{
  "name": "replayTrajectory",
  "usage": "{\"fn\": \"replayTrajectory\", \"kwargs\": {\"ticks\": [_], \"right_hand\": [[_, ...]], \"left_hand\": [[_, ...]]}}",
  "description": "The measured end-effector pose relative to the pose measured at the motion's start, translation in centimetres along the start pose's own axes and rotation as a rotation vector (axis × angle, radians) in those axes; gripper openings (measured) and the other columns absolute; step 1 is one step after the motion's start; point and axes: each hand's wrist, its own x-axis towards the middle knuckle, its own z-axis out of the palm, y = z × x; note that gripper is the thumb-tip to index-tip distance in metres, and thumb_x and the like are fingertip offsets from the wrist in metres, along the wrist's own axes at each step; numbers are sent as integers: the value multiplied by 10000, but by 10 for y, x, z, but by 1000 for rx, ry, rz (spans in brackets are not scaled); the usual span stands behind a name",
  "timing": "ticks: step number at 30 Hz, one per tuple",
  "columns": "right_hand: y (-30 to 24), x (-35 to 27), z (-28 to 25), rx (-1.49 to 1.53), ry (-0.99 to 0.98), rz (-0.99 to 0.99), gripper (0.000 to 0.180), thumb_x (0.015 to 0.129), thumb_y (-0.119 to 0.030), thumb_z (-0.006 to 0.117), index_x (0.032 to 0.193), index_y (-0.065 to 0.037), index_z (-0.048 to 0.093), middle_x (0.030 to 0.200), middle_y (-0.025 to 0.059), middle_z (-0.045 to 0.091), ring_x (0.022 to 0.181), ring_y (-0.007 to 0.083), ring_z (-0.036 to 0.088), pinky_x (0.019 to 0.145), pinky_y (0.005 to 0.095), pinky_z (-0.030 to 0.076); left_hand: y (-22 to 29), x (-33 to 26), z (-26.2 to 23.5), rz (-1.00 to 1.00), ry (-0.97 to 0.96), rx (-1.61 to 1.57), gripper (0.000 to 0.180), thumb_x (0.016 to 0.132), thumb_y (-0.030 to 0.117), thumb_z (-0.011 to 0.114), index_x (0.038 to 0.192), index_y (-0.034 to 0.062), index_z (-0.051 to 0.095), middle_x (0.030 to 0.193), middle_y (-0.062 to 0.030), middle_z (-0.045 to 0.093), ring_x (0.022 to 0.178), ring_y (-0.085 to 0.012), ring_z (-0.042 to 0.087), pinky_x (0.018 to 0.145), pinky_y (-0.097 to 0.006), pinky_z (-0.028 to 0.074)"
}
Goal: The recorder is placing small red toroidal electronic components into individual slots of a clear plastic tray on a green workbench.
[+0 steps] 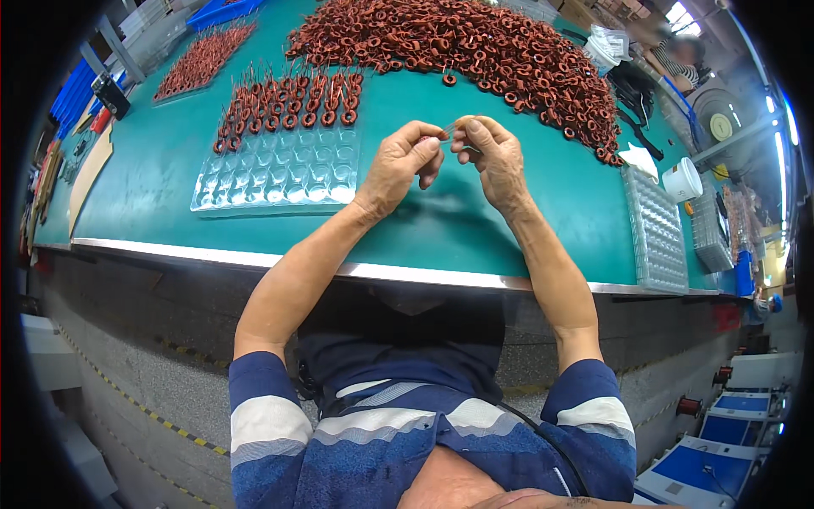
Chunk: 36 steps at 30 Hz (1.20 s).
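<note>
Both hands, left hand (398, 165) and right hand (492, 157), pinch 1 small wire piece (452, 127) above the green table (441, 220), near its front edge.

Both forearms raised, bare, converging ahead of the chest. Left hand (398, 165) and right hand (492, 157) curled, fingertips pinched together.

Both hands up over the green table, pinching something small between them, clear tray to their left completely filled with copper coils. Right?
Not quite. In the head view the clear tray has coils only in its far rows; the near pockets are bare. The rest holds: left hand and right hand pinch something small over the green table.
</note>
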Motion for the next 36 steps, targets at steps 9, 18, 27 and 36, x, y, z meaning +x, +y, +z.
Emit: {"fn": "replayTrajectory", "kwargs": {"ticks": [9,18,27,36], "right_hand": [[1,-1,-7,-432,-27,-100,197,890,-181,673,928,11,663,780,44,648,713,110,594,636,230,466],[-2,-3,-6,-447,-44,-138,201,896,-173,666,961,17,664,847,58,671,767,111,620,661,238,478],[7,-2,-1,-311,66,-177,241,914,-188,651,1015,30,633,802,63,664,712,91,612,604,207,468],[4,-10,9,-555,61,-268,256,877,-139,692,1050,19,590,806,74,687,660,93,627,556,211,497]], "left_hand": [[-4,-4,7,-54,27,192,261,986,193,497,1162,1,480,737,-24,528,602,-83,476,540,-221,406],[-4,-2,8,-72,47,256,242,975,194,502,1056,-24,569,698,3,527,565,-59,467,492,-226,398],[-3,-1,4,-164,-3,-81,248,989,256,503,1059,24,558,713,8,496,566,-75,455,499,-220,375],[-11,2,3,-160,15,-105,253,978,231,493,1071,0,538,726,7,504,569,-77,471,492,-226,392]]}}
